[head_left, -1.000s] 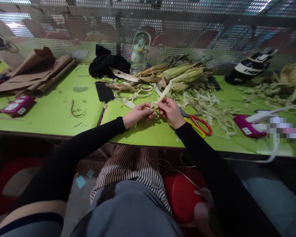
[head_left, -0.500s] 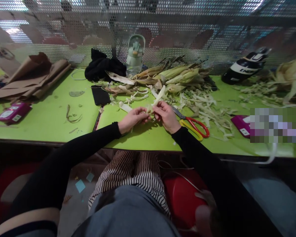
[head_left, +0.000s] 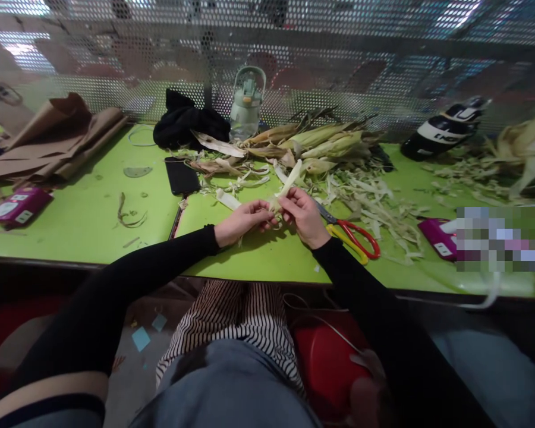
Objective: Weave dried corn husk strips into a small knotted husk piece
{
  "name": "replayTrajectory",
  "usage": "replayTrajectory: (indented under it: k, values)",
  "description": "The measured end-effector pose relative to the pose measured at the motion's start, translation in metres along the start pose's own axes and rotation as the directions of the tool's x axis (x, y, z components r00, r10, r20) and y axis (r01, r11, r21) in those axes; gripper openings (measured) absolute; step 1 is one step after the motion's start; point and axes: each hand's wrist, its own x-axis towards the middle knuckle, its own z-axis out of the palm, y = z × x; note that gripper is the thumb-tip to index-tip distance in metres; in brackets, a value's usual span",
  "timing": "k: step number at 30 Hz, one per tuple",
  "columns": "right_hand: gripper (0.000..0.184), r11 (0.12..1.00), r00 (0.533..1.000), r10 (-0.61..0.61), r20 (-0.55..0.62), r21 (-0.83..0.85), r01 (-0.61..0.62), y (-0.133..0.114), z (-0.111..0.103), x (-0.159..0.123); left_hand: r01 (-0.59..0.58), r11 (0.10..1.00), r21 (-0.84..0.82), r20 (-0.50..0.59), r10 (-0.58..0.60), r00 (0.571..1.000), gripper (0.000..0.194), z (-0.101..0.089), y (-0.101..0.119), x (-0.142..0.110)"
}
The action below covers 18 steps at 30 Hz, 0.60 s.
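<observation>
Over the green table my right hand pinches a pale strip of corn husk, whose free end points up and away from me. Close against it, my left hand has its fingertips closed on the lower part of the same husk; exactly how they grip it is hidden. Beyond my left hand lies another pale husk piece. Scissors with one red and one yellow handle rest just right of my right hand. Behind both hands is a heap of corn husks.
Husk scraps litter the right side. A black phone, black cloth and pale green bottle stand or lie behind. Brown paper and a purple box are left; a black bottle leans right.
Both hands stay together at the husk strip with only slight finger shifts. The whole view has moved a little, so the table sits slightly lower.
</observation>
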Motion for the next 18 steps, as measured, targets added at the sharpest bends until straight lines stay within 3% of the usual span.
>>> replayTrajectory:
  k: [18]
  values:
    - [0.035,0.999,0.999,-0.034,0.009,-0.036,0.034,-0.0009,-0.0028,0.0093,-0.031,0.999,-0.039,0.004,0.031,0.999,0.009,-0.0042,-0.0020,0.0050]
